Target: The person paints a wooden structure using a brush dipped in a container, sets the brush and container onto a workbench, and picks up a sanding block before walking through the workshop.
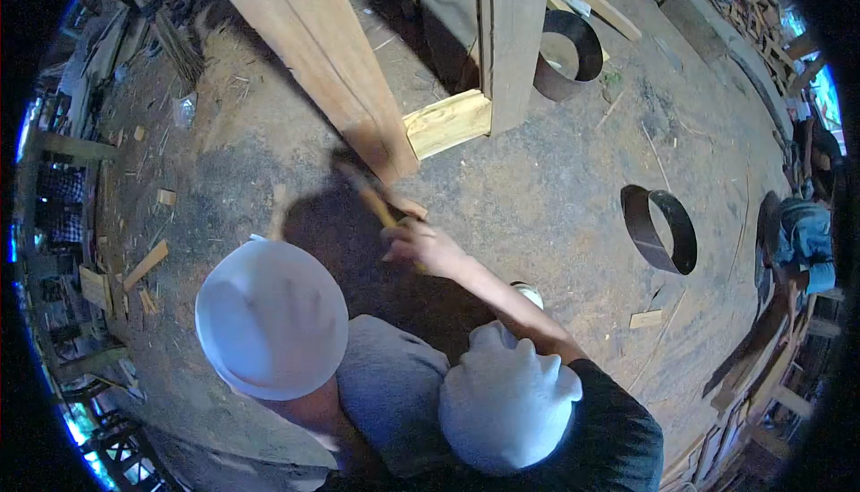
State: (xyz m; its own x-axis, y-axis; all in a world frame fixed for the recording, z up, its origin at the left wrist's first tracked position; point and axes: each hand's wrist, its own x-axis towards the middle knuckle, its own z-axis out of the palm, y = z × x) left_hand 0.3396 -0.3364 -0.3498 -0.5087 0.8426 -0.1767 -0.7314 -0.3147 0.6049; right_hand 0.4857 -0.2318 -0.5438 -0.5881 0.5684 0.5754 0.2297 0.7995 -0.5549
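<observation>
My right hand [425, 246] is closed around the yellowish handle of a hammer [374, 201]. The hammer's dark head is blurred and lies close to the lower end of a long wooden beam [336, 71]. A short pale wooden crosspiece [448, 123] joins this beam to a second upright board [517, 44]. A large white round object [271, 320] covers the lower left, with part of a bare arm [315, 413] showing beneath it. My left hand does not show. Another white, lumpy rounded object [509, 401] lies beside my dark sleeve [618, 429].
Two dark metal rings, one upper [566, 57] and one lower [661, 230], stand on the dirty floor at the right. Wood scraps [146, 263] lie at the left. Another person [804, 232] is at the far right edge, near stacked timber.
</observation>
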